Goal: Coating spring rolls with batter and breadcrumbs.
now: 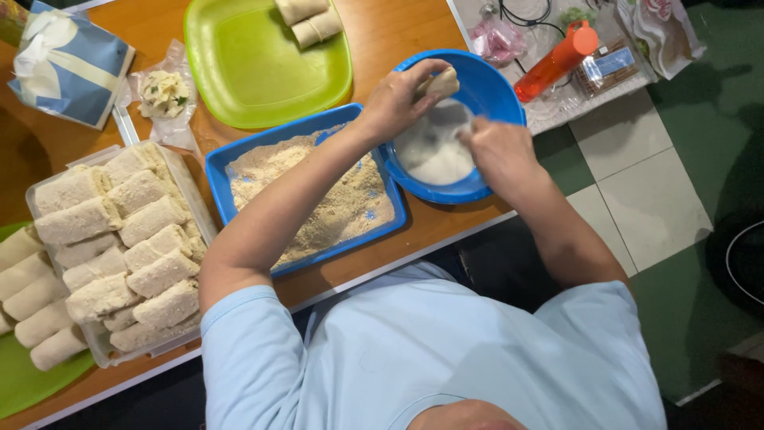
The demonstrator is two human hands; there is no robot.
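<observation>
Both hands (pixel 446 119) hold a roll (pixel 440 82) over the blue bowl (pixel 493 87).

Packages around the wooden table

A blue tissue box (pixel 70 65) with a pale ribbon pattern lies tilted at the far left corner. Just beside it a small clear plastic bag (pixel 163 94) holds pale filling. At the far right, a pink-tinted clear bag (pixel 498 40), a clear packet (pixel 610 68) with a blue label and a white printed pouch (pixel 660 28) lie near each other.
</observation>
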